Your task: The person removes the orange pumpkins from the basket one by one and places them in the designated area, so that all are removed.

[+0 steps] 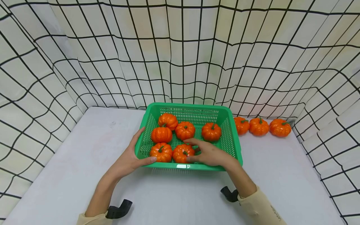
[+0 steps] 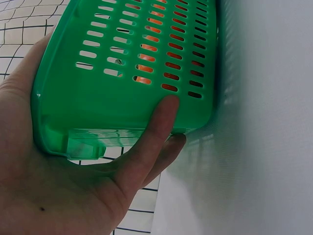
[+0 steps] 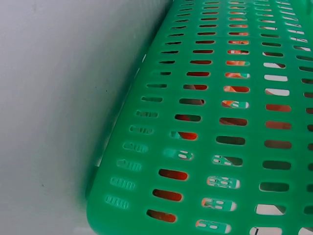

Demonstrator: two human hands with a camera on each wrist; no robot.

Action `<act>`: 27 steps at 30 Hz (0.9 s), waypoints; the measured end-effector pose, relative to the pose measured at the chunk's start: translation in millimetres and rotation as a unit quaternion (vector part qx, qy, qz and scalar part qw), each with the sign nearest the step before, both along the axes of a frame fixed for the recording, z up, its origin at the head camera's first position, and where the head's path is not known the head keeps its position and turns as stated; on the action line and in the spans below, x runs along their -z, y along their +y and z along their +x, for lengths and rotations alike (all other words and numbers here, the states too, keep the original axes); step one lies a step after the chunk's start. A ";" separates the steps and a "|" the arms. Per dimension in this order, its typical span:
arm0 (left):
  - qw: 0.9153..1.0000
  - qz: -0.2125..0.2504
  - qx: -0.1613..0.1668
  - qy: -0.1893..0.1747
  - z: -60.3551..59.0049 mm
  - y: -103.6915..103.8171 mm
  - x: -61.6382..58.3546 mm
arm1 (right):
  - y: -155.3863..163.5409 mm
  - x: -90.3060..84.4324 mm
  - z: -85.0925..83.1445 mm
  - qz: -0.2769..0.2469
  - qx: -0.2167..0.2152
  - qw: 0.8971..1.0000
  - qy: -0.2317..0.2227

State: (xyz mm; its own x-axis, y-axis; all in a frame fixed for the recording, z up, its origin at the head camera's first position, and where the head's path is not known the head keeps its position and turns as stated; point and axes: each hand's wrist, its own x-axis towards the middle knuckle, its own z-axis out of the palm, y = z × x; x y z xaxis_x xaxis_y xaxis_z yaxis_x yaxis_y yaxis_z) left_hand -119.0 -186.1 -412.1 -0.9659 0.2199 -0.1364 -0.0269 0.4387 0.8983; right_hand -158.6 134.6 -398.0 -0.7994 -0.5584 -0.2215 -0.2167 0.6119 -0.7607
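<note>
A green plastic basket [image 1: 197, 107] with slotted walls holds several small orange pumpkins with green stems. My left hand [image 1: 129, 159] grips its left front corner, the thumb over the front rim and the other fingers outside the left wall. In the left wrist view, fingertips [image 2: 168, 105] press the basket's outer wall [image 2: 107, 98]. My right hand [image 1: 208, 153] reaches over the front rim and holds the front-row pumpkin [image 1: 180, 153], thumb at its near side and index finger behind it. In the right wrist view the basket's front wall [image 3: 195, 112] hides this hand.
Three more pumpkins stand in a row on the white table right of the basket; the middle one [image 1: 259, 126] has an upright stem. Black netting over white sheeting [image 1: 182, 53] encloses the table [image 1: 84, 162] at the back and sides. Another pumpkin [image 1: 211, 132] sits apart inside the basket's right half.
</note>
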 end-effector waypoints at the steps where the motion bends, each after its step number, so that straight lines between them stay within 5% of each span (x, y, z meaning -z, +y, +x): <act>1: 1.000 0.000 0.000 0.000 -0.1 0.0 -0.1 | -0.2 -0.2 -0.3 0.003 -0.004 1.000 0.002; 14: 1.000 0.004 0.001 -0.005 -0.6 -1.3 2.0 | 2.1 4.3 -5.7 0.018 -0.002 0.999 0.037; 27: 1.000 -0.002 0.000 -0.004 -0.2 -0.7 1.4 | 3.5 0.8 -2.4 0.008 0.085 0.996 0.035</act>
